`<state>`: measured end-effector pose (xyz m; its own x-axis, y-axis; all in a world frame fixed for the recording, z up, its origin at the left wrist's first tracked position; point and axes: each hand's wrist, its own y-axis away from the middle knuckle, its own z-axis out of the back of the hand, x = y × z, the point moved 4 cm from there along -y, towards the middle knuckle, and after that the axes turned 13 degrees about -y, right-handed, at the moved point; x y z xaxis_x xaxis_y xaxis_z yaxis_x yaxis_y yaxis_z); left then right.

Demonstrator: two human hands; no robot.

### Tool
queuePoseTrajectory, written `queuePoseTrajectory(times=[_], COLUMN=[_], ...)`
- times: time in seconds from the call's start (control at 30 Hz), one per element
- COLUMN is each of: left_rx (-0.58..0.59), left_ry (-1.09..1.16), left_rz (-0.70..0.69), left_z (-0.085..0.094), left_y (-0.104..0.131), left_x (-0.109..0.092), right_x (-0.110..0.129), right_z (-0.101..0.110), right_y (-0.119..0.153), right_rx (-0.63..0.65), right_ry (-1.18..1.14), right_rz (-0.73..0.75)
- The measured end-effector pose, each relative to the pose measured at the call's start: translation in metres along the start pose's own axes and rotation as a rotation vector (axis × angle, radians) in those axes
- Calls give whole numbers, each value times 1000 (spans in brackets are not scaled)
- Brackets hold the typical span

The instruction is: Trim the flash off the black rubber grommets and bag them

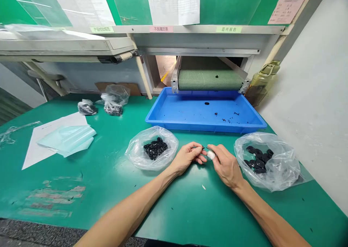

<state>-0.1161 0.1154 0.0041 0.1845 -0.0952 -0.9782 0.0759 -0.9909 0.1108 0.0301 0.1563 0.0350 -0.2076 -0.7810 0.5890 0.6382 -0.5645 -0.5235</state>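
My left hand pinches a tiny black piece between thumb and fingertips. Close beside it, my right hand has its fingers closed, with something white at the thumb and fingertips; whether this is a held object or a finger covering is too small to tell. An open clear bag of small black parts lies left of my left hand. Right of my right hand, another clear bag holds round black discs.
Behind the hands, a blue tray with a few black bits lies below a green conveyor belt. Two bagged bundles stand at the back left, near a light blue sheet on white paper. A bottle is at the back right.
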Motion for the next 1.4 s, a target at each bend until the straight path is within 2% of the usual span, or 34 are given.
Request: queuePoseTrajectory(times=[0.23,0.43,0.5,0.77,0.93,1.17,1.4], left_rx=[34,75,74,58,20,27,58], left_ry=[-152,-303,-301,-313,-354,-246,-240], left_rz=[-41,-71,-108,-115,-134,-106,-115], left_z=[-4,-8,-9,-9,-8,-7,-8], left_y=[1,1,1,-1,2,4,5], left_x=[-2,-3,-4,-5,-6,-5,-5], right_x=[-1,2,-1,-11,-7,-13,-9], right_z=[-6,-1,-1,-2,2,2,4], right_y=[1,0,0,-2,-1,1,5], right_rx=[42,85,102,170,144,52,52], right_ry=[16,-20,1,121,89,-98,-88], right_rz=[19,15,7,-59,-36,10,11])
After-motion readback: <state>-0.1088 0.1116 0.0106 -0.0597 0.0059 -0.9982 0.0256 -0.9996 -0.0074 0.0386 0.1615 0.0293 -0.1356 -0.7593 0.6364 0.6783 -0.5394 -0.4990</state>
